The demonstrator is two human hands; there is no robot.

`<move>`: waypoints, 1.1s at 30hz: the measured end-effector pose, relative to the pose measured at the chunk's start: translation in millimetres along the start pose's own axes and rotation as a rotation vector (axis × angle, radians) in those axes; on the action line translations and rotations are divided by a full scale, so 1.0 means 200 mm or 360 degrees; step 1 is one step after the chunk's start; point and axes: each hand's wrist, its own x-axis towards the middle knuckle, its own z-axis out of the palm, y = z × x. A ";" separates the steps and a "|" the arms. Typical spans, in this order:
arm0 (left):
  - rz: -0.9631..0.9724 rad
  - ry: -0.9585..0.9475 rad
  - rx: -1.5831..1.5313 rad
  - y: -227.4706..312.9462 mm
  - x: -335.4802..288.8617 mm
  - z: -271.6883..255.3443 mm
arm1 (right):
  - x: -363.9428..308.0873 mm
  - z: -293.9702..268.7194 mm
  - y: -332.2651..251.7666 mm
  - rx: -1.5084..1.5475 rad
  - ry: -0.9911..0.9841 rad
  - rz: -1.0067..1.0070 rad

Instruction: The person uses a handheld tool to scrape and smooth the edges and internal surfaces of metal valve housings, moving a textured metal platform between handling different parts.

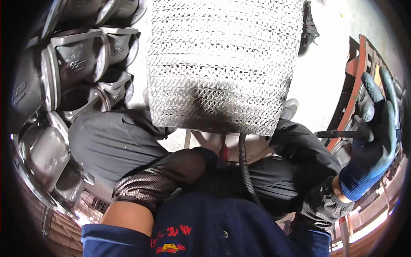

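Observation:
My right hand (379,128), in a dark glove with a blue cuff, is raised at the right with its fingers stretched and apart. Against its palm side shows a dark rod-handled tool (342,134) with a short crosspiece, like a hammer; the fingers are not wrapped round it. My left hand (206,157) is a dark shape between my knees, below the near edge of a silvery woven-mesh panel (222,81). Its fingers are lost in shadow. A black corrugated hose (244,167) runs down from under the panel beside that hand.
Grey metal flanged castings (79,55) are stacked along the left, close to my left knee. A rust-red metal frame (354,90) stands at the right, with metal parts behind it. A dark crumpled thing (309,28) lies at the far right of the panel.

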 end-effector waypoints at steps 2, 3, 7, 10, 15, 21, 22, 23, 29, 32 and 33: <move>0.0005 0.0054 0.0024 0.01 -0.03 0.06 | -0.02 0.01 -0.11 0.0093 -0.0079 -0.0040; 0.0058 0.0086 0.0036 0.00 -0.02 0.07 | -0.03 0.04 -0.17 0.0112 -0.0096 -0.0054; 0.0289 0.0311 0.0113 0.01 -0.02 0.18 | -0.16 0.17 -0.40 0.0093 0.0168 -0.0195; 0.0357 0.0584 0.0300 0.02 -0.03 0.22 | -0.20 0.17 -0.32 0.0624 0.0032 -0.0140; 0.0489 0.1341 0.0623 -0.12 -0.32 0.22 | -0.15 0.39 -0.15 0.0830 -0.0282 -0.0199; 0.1000 0.2817 0.0399 -0.07 -1.34 0.21 | 0.08 0.40 0.26 0.0917 -0.0128 -0.0156; 0.0917 0.3045 0.0546 -0.10 -1.52 0.19 | 0.02 0.33 0.21 0.0854 -0.0112 -0.0128; 0.0301 0.2820 0.0474 -0.15 -1.71 0.16 | 0.01 0.27 0.24 0.0848 -0.0100 -0.0158; -0.1458 0.3278 0.1094 -0.59 -2.47 0.20 | 0.01 0.33 0.22 0.0947 -0.0204 -0.0201; -0.1356 0.2791 0.0455 -0.74 -2.56 0.11 | 0.01 0.38 0.22 0.0857 -0.0224 -0.0239; -0.1346 0.2739 0.0576 -0.79 -2.57 0.08 | 0.01 0.38 0.20 0.0810 -0.0240 -0.0290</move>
